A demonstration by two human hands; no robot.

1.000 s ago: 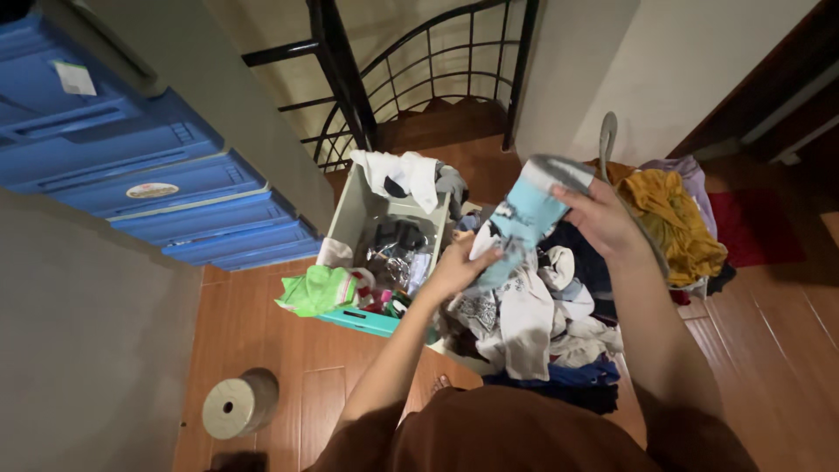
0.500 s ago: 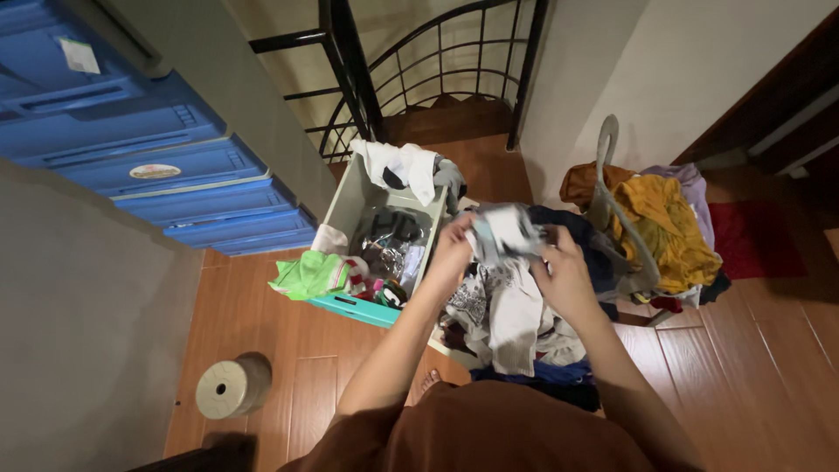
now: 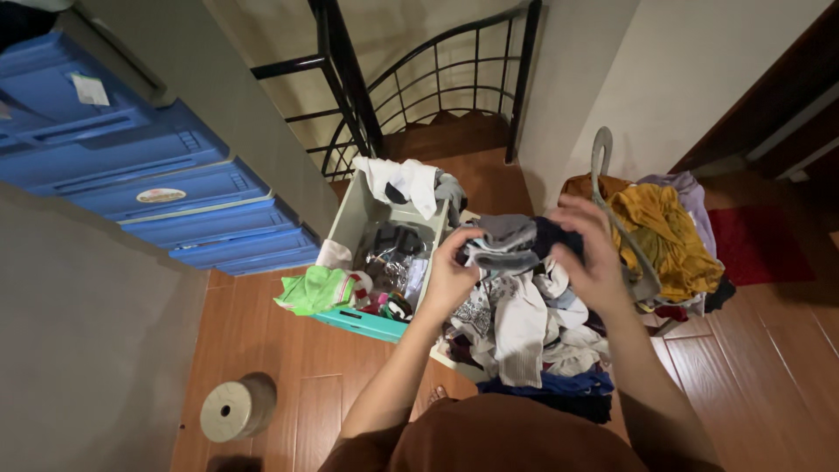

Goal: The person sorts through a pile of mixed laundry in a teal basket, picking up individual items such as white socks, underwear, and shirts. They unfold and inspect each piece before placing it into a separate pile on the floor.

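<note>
both hands, left hand (image 3: 450, 273) and right hand (image 3: 594, 253), pinch a soft, light grey sock (image 3: 505, 240) by its ends.

Folded grey-and-white sock bundle (image 3: 502, 245) above the clothes pile

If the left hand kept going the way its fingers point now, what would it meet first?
The left hand points rightward at the grey folded sock bundle it already grips. Beyond that, probably the right hand on the bundle's far side, though depth is hard to judge.
</note>
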